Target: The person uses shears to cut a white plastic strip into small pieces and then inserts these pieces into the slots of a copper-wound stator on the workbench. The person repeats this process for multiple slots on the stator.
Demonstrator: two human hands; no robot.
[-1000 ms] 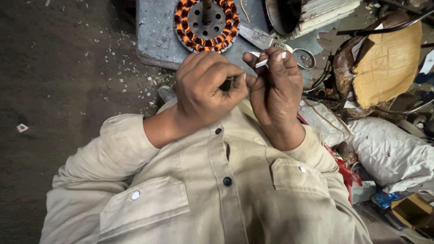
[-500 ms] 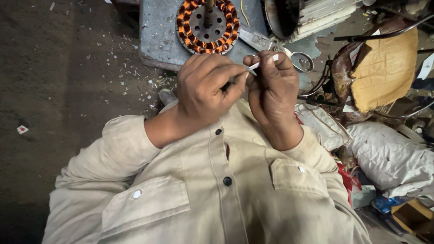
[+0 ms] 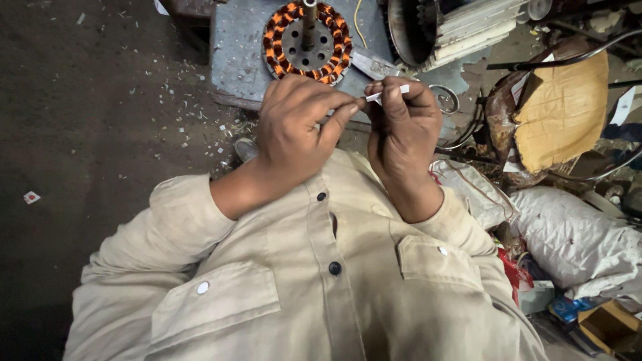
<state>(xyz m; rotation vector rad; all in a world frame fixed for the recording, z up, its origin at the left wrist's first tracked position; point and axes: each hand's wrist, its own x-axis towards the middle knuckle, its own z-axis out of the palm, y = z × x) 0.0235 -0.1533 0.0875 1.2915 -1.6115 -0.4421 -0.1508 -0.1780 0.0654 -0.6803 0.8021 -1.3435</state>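
My left hand (image 3: 297,130) and my right hand (image 3: 402,134) meet in front of my chest, fingertips touching. Between them they pinch a small white strip (image 3: 390,93), its end poking out above my right fingers. Just beyond the hands a round stator (image 3: 306,41) with orange copper windings and a centre shaft lies on a grey metal block (image 3: 235,60). My beige buttoned shirt fills the lower half of the view.
Scissors (image 3: 428,90) lie on the block's right side. A dark round housing (image 3: 411,27) stands behind. At right are a worn brown seat (image 3: 558,117), cables, white sacks (image 3: 578,234) and clutter. Dark dirt floor (image 3: 87,120) with white scraps spreads at left.
Both hands have risen slightly toward the stator, and the white strip now sits higher between the fingertips. The view has tilted a little.
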